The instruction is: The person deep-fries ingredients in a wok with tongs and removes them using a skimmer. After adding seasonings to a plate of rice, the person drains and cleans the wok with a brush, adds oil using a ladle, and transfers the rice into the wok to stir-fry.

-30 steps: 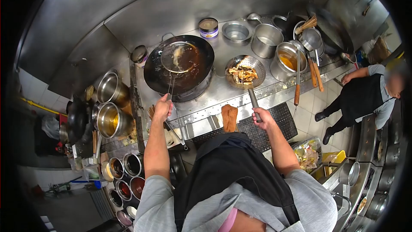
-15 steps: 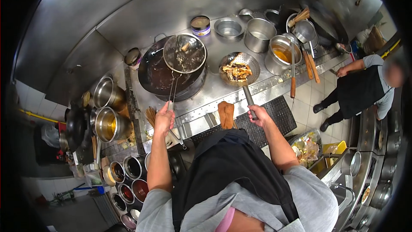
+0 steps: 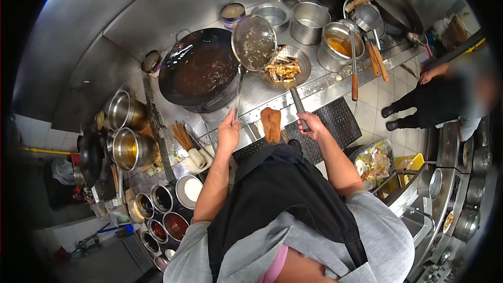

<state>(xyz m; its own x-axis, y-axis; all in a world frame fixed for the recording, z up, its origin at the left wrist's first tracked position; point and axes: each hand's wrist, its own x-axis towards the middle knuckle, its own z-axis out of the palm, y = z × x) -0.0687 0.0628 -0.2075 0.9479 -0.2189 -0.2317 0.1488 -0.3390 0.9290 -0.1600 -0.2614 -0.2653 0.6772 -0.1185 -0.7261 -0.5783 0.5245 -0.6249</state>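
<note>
My left hand point(image 3: 228, 131) is closed round the handle of a round mesh skimmer point(image 3: 254, 42). The skimmer is tilted, its rim overlapping the left edge of the perforated ladle; small bits cling to its mesh. My right hand point(image 3: 312, 126) grips the dark handle of that perforated ladle point(image 3: 304, 68). Browned fried pieces point(image 3: 283, 68) lie in the ladle's bowl. To the left a black wok point(image 3: 196, 68) holds dark oil. Below, between my hands, is a folded brown cloth point(image 3: 271, 124).
Metal pots point(image 3: 310, 23) and an oil pot point(image 3: 335, 55) with utensils stand along the back right. Sauce containers point(image 3: 176, 225) and a bamboo brush point(image 3: 182, 135) are at left. A scrap bin point(image 3: 374, 165) sits lower right. Another person point(image 3: 445, 97) stands at far right.
My left hand has swung the mesh skimmer right, from above the wok to the ladle's edge, and tilted it. The piece that was in its mesh is gone. My right hand still holds the ladle.
</note>
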